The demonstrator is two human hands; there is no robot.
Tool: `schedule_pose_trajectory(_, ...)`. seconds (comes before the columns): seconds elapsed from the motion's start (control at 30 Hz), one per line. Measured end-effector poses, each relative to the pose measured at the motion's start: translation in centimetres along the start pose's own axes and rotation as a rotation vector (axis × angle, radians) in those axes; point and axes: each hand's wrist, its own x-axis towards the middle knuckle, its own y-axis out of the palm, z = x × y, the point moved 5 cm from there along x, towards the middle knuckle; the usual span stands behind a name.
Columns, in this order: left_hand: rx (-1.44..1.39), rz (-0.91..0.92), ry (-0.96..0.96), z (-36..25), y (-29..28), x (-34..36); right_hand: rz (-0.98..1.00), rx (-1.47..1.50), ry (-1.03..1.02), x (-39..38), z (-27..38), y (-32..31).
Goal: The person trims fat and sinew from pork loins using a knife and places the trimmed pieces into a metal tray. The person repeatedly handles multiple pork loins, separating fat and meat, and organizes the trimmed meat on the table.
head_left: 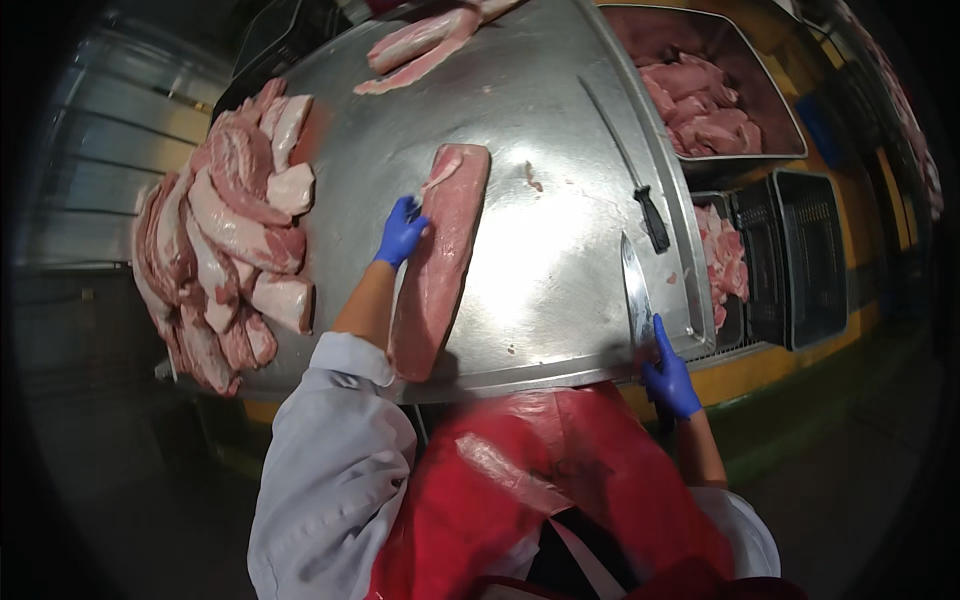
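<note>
A long pink boneless loin of meat, probably pork [440, 260], lies lengthwise on the metal table [540, 320] in front of me, its near end at the rim. My left hand [402, 232], in a blue glove, rests against the loin's left edge with its fingers slightly bent and apart. Over at the table's front right corner, my right hand [672, 382], also gloved in blue, grips a knife [635, 285]. Its blade points away from me over the table, and the handle is mostly hidden by the hand.
A heap of meat slabs [225, 230] covers the left side. Another cut piece [425, 45] lies at the far edge. A sharpening steel [625, 155] with a black handle rests right. Beyond the rim stand a meat-filled tub [790, 135] and dark crates [815, 260]. Small scraps [533, 177] dot the metal.
</note>
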Motion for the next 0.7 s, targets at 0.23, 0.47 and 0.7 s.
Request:
schedule_pose_trajectory(0.23, 0.389, -0.022, -0.178, -4.3, 0.5, 3.0, 0.077, -0.273, -0.218, 8.1, 3.7, 0.2)
schedule_pose_trajectory(0.47, 0.095, -0.058, -0.223, -0.5, -3.7, 0.3, 0.104, -0.249, -0.264, 13.0, 7.9, 4.5)
schedule_pose_trajectory(0.7, 0.497, -0.283, 0.207, -6.1, -1.5, 5.8, 0.069, -0.241, -0.172, 16.2, 12.0, 9.5)
